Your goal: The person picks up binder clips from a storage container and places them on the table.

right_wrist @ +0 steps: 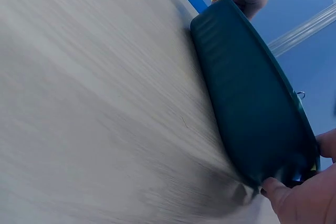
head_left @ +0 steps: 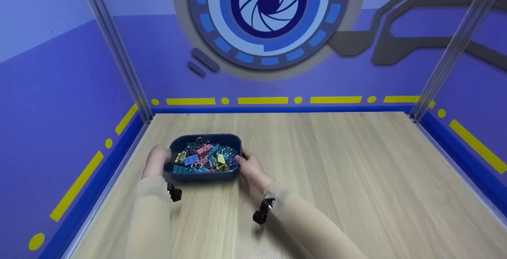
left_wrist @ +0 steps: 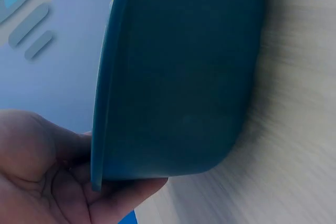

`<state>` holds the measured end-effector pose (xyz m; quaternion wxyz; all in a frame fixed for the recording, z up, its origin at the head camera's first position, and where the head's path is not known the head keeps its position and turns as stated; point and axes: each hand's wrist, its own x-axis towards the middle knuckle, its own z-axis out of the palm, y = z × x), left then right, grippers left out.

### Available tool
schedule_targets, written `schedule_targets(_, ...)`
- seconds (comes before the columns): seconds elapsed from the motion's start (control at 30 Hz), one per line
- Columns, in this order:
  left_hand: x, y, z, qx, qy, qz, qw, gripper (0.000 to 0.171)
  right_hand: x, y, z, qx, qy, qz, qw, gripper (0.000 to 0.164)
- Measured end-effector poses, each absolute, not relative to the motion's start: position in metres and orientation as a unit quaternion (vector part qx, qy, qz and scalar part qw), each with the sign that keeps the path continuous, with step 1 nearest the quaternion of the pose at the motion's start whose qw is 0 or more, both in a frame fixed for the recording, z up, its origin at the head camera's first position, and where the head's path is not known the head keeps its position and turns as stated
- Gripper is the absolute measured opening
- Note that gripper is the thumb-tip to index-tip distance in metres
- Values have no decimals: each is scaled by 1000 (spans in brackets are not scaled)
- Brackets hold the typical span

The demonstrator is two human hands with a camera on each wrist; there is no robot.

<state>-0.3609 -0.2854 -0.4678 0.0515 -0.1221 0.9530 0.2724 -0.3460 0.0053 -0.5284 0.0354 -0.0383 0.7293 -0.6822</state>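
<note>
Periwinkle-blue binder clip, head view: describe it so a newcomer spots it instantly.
At the pale wooden table, the left hand and right hand hold a dark blue rectangular tray. Left of centre inside lies the periwinkle-blue binder clip, its colour distinguishing it from the yellow clip and pink clips alongside.

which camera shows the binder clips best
The head view, since it looks down into the dark blue tray, where the mixed-color binder clips lie heaped. Both wrist views mostly face the tray's outer wall, showing little of the clips beyond a small wire loop past the rim.
</note>
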Motion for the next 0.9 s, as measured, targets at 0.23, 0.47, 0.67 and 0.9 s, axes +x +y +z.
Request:
schedule_targets(0.23, -358, -277, -470, -103, 956, 270, 60, 39, -345, 18, -528, -27, 716, -697, 41, 47)
schedule_targets(0.47, -353, -260, -474, -96, 939, 320, 84, 38, -344, 42, -530, -16, 706, -706, 46, 46)
schedule_targets(0.67, -346, -238, -482, -79, 928, 357, 73, 37, -343, 70, -530, 1, 704, -709, 43, 45)
schedule_targets(0.9, -337, -204, -489, -83, 925, 368, 44, 36, -337, 103, -534, 0, 693, -721, 33, 42)
